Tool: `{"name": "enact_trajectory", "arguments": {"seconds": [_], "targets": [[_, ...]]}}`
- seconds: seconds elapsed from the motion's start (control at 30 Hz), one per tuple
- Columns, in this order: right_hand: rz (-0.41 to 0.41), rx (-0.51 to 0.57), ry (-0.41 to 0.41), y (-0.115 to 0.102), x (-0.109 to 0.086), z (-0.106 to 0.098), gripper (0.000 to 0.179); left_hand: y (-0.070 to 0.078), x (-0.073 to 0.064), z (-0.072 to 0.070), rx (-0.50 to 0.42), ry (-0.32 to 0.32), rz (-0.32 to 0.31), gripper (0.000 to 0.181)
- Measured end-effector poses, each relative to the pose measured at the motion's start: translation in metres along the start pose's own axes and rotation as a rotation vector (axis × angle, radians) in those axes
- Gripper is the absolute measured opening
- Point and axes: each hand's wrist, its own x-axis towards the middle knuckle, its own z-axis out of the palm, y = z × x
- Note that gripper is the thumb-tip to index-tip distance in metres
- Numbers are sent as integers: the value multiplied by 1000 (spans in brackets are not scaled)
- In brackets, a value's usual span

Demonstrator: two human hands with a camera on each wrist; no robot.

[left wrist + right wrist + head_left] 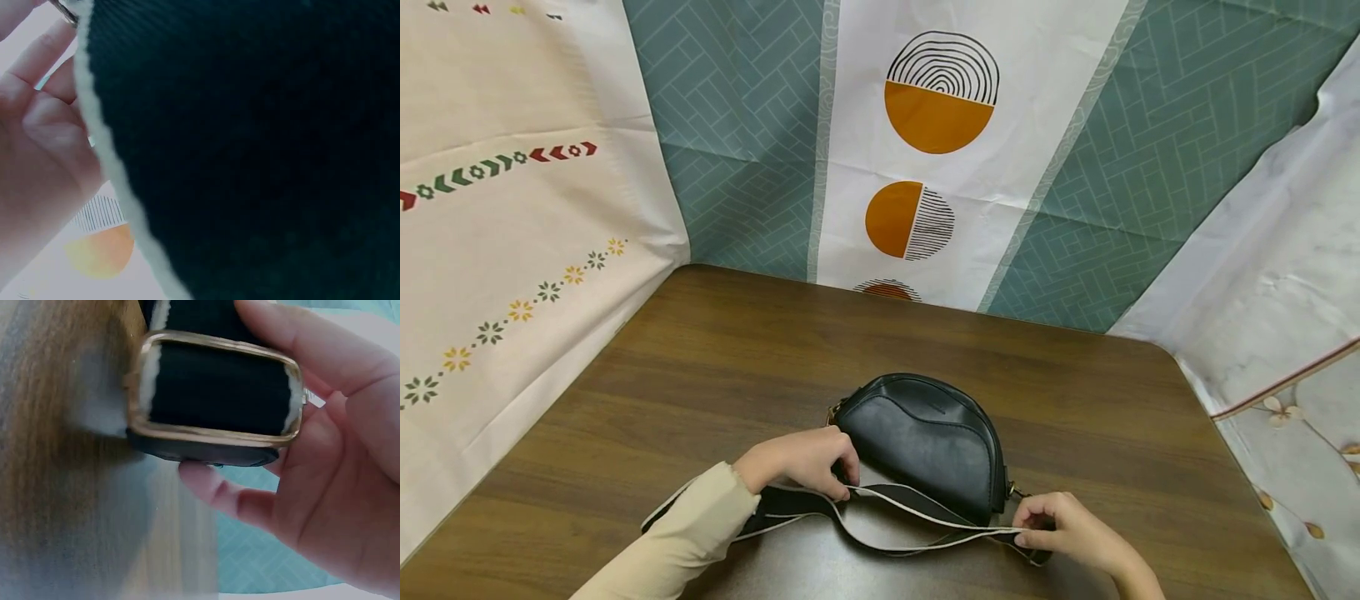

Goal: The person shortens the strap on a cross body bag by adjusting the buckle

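Note:
A black half-round handbag [925,442] lies on the brown table in the head view. Its black strap with white edges [917,506] runs in front of it. My left hand [808,460] pinches the strap near the bag's left end. By the bag's right end, my right hand [1067,529] grips the strap between thumb and fingers. The right wrist view shows a gold buckle [215,431] around the strap beside the right hand [331,444]. In the left wrist view the dark strap [250,150] covers most of the picture, next to the left palm [47,137].
The wooden table [737,333] has rounded far corners. A teal and white patterned cloth [737,150] hangs behind it. Pale printed cloths stand at the left [512,250] and right [1285,333] sides.

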Motion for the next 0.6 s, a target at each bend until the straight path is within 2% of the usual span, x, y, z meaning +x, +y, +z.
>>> {"name": "enact_trajectory", "arguments": {"seconds": [0.1,0.17,0.33,0.4,0.5,0.6], "targets": [[50,36,-54,-2,2,1,6,-1,1,1,35,-5,-8,7],[70,23,-73,-3,3,2,5,-1,2,2,56,-8,-13,8],[91,-197,-63,-3,10,6,7,0,1,2,84,-13,-37,7],[126,-281,-44,-3,12,7,11,1,1,2,91,-12,-43,6],[160,-347,-20,-1,13,7,20,3,0,1,91,-21,-47,5],[175,-363,-7,0,13,5,22,4,0,1,86,-39,-45,5]]}}
